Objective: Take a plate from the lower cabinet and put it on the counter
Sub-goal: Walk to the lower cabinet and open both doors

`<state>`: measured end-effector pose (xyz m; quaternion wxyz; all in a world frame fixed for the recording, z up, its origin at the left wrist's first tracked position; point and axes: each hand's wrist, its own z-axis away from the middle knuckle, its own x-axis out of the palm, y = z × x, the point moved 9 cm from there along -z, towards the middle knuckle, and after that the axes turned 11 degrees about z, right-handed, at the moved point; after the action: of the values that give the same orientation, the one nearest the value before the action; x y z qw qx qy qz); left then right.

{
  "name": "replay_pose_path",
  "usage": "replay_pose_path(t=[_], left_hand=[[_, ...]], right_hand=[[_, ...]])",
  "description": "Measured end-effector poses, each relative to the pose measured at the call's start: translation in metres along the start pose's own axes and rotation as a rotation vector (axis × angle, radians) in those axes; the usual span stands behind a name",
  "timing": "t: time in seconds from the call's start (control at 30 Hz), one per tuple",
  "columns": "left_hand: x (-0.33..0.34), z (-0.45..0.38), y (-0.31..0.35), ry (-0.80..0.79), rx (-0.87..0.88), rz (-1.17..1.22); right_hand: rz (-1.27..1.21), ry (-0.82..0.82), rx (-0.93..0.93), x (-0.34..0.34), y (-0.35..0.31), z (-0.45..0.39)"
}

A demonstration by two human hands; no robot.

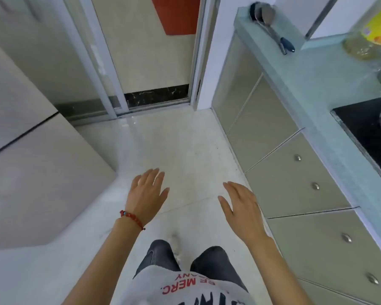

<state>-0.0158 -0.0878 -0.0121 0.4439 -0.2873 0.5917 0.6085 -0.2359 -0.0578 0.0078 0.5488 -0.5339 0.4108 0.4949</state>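
Note:
No plate is in view. The lower cabinet [295, 188] runs along the right, its grey doors and drawers with small metal knobs all closed. Above it lies the pale blue-green counter [312, 84]. My left hand [146, 195], with a red bead bracelet at the wrist, hovers over the white floor, fingers spread and holding nothing. My right hand [240, 205] hovers palm down beside it, also holding nothing, a short way left of the cabinet fronts.
A black cooktop [370, 130] is set into the counter at the right edge. A metal ladle [273, 25] and a yellow-labelled bottle [370, 34] lie farther back. A large grey appliance [26, 172] stands at left. A sliding glass door [110, 62] is ahead.

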Motion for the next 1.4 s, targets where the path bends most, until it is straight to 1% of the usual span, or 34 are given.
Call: replay_pose_path(t=[0.1, 0.17, 0.4, 0.57, 0.63, 0.73, 0.97, 1.1, 1.27, 1.4], left_hand=[[-0.013, -0.015, -0.02, 0.063, -0.024, 0.011], [-0.019, -0.027, -0.03, 0.069, -0.052, 0.011], [-0.039, -0.089, -0.063, 0.133, -0.114, -0.008], [-0.055, -0.163, -0.083, 0.12, -0.146, -0.011], [-0.065, -0.197, -0.085, 0.119, -0.139, -0.017], [-0.077, -0.245, -0.088, 0.105, -0.129, -0.041], [-0.092, -0.335, -0.102, 0.029, -0.131, -0.034], [-0.103, -0.379, -0.104, 0.037, -0.054, -0.045], [-0.114, -0.447, -0.115, -0.012, -0.005, -0.037], [-0.135, -0.507, -0.106, -0.029, 0.175, -0.163]], right_hand=[[-0.029, -0.021, -0.017, 0.002, -0.014, -0.03], [-0.016, -0.077, -0.042, 0.007, -0.024, -0.051], [0.001, -0.132, -0.133, 0.02, -0.045, -0.147], [-0.033, -0.098, -0.17, 0.013, -0.055, -0.238], [-0.04, -0.099, -0.182, 0.008, -0.057, -0.274], [-0.069, -0.056, -0.192, -0.006, -0.059, -0.322], [-0.082, -0.035, -0.158, -0.019, -0.059, -0.402], [-0.069, -0.05, -0.112, -0.016, -0.056, -0.436], [-0.066, -0.048, 0.006, -0.012, -0.051, -0.482], [-0.075, -0.044, 0.119, -0.014, -0.05, -0.52]])
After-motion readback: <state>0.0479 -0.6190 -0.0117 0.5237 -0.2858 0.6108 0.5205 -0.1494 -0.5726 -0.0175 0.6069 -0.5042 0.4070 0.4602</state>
